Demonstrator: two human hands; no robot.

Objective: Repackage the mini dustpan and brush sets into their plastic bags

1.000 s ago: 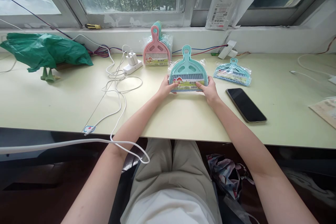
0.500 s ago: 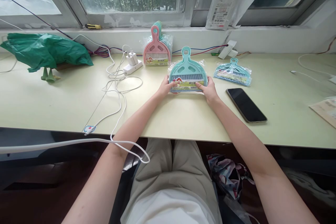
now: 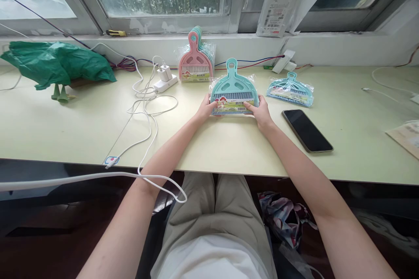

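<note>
Between my two hands a turquoise dustpan and brush set (image 3: 233,85) in clear wrap stands upright, its handle pointing up. My left hand (image 3: 206,108) grips its lower left corner, thumb over the printed label. The lower right corner is held by my right hand (image 3: 261,111), thumb also on the label. Most of the fingers are hidden behind the set. Another wrapped turquoise dustpan and brush set (image 3: 290,90) lies on the table to the right. Behind on the left, a pink dustpan set (image 3: 195,62) leans on the wall with turquoise ones behind it.
A black phone (image 3: 307,130) lies right of my hands. White cables and a power strip (image 3: 166,83) spread over the table (image 3: 75,135) on the left, near a green plastic bag (image 3: 59,63). A yellow cutter (image 3: 116,33) and a white package (image 3: 278,8) sit on the sill.
</note>
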